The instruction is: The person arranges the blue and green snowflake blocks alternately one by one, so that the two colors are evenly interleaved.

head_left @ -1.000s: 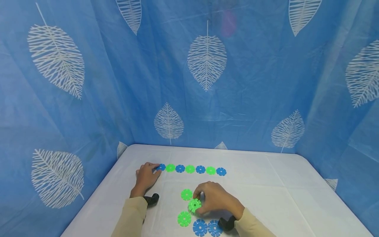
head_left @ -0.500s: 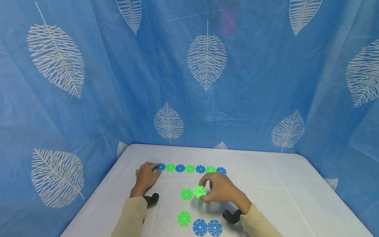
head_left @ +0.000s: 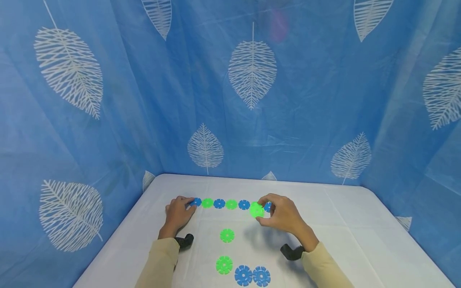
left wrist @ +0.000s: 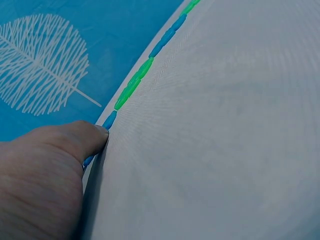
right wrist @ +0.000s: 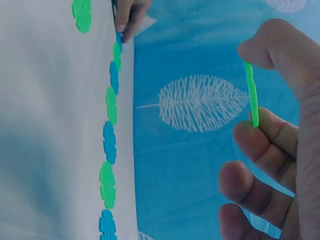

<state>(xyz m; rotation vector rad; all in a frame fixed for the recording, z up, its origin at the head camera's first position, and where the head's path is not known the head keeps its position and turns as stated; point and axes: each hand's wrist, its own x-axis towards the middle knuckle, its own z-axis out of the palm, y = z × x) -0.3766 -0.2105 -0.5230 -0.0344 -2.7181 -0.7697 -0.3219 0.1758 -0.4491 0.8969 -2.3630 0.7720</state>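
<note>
Overall, a blue curtain (head_left: 306,100) printed with pale leaf outlines hangs around the far edge and both sides of a table covered with a white cloth (head_left: 335,228). Across the far part of the cloth runs a row of seven notched discs (head_left: 231,204), lying flat and alternating blue and green, with blue at both ends. From the near edge reach two beige sleeves (head_left: 158,260). The right hand (head_left: 286,216) is raised above the cloth, its thumb and fingertips parted only by the disc that they pinch at its rim, the remaining fingers loosely bent. The left hand (head_left: 178,216) rests at the row's left end, thumb and forefinger nearly closed, gripping the leftmost blue disc (head_left: 196,202) from either side. A black wrist device (head_left: 185,241) juts out beside the left sleeve, with another by the right one. The raised green disc (head_left: 256,210) hangs in the air, seen edge-on by the right wrist camera and well apart from the row; in the head view it covers the row's last green piece. Nearer the person, two loose blue discs (head_left: 243,272) lie side by side, while two loose green discs (head_left: 224,262) lie separately, one farther out than the other.
</note>
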